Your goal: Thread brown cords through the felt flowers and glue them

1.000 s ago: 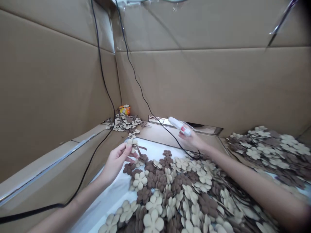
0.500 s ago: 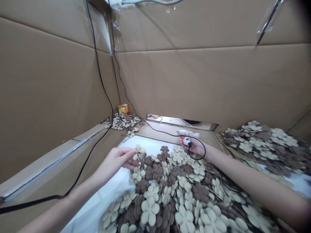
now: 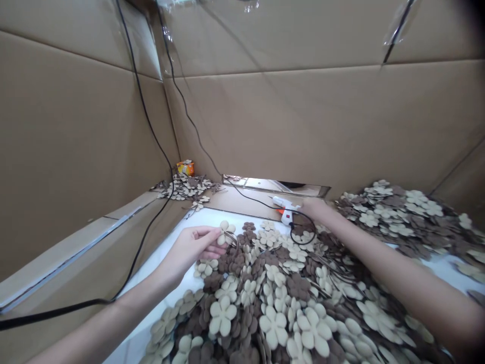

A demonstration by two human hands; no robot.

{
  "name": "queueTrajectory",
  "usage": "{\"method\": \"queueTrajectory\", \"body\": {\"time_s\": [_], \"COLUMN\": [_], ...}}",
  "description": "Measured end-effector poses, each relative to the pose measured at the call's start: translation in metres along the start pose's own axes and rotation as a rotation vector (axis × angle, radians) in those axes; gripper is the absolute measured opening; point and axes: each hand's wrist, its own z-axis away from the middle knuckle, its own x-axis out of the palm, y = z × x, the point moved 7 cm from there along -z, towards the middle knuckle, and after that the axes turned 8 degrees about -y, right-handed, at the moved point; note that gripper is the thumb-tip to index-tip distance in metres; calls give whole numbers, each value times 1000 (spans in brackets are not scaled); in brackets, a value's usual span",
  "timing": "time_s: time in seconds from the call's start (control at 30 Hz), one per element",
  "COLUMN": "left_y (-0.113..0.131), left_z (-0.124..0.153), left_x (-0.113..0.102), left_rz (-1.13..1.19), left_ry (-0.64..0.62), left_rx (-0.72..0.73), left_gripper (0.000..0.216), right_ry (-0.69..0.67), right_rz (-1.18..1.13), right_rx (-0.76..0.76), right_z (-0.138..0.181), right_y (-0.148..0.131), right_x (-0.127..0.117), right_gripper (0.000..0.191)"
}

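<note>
My left hand (image 3: pixel 200 246) pinches a cream fabric flower (image 3: pixel 225 232) between thumb and fingers. A thin brown looped strip (image 3: pixel 234 241) hangs from the flower. A white glue gun (image 3: pixel 287 208) with an orange trigger and a black cord is at the far edge of the flower pile, nozzle pointing left. Right behind the gun's rear end is my right hand (image 3: pixel 313 208), blurred, its fingers mostly hidden. Whether it still touches the gun I cannot tell. Beneath both arms spreads a heap of cream and brown flowers (image 3: pixel 271 298).
Cardboard walls (image 3: pixel 265 121) rise at the back and left. A slot (image 3: pixel 276 186) opens low in the back wall. Black cable (image 3: pixel 144 108) runs down the left side. More flowers (image 3: pixel 397 212) lie at right, and others (image 3: pixel 185 187) near an orange packet (image 3: pixel 185 168) in the corner.
The glue gun's handle, gripped by my right hand before, now shows uncovered, with the hand farther right behind it. My left hand has moved slightly right with the flower. The view has shifted slightly.
</note>
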Motion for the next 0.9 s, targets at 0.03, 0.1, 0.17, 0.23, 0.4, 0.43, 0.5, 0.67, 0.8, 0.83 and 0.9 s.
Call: {"method": "queueTrajectory", "body": {"time_s": [0.03, 0.1, 0.17, 0.23, 0.4, 0.43, 0.5, 0.67, 0.8, 0.83, 0.9], "left_y": [0, 1, 1, 4, 10, 10, 12, 15, 13, 11, 9], "left_z": [0, -1, -3, -6, -9, -9, -8, -9, -12, -13, -15], "left_x": [4, 11, 20, 31, 55, 60, 67, 76, 82, 83, 85], "left_rz": [7, 19, 20, 10, -2, -1, -2, -24, -37, -41, -54], "left_ry": [-9, -31, -66, -98, -134, -152, -193, -256, -307, -320, -344], "left_rx": [-11, -29, -36, -25, -30, -39, -52, -70, -57, -54, -48], "left_gripper": [36, 35, 34, 34, 39, 39, 37, 35, 37, 37, 34], "right_ry": [21, 63, 71, -118, -379, -363, -345, -337, -342, -341, -338], "right_rz": [39, 88, 77, -205, -665, -711, -788, -889, -929, -934, -942], "right_rx": [62, 161, 165, 96, 66, 73, 70, 60, 71, 71, 71], "right_z": [3, 14, 31, 52, 91, 93, 94, 96, 98, 98, 98], "right_y": [-3, -20, -53, -91, -139, -137, -133, -127, -126, -125, -123], "right_x": [-10, -29, -39, -23, 30, 35, 39, 30, 30, 31, 33], "right_gripper": [27, 25, 24, 31, 46, 43, 34, 27, 28, 27, 27]}}
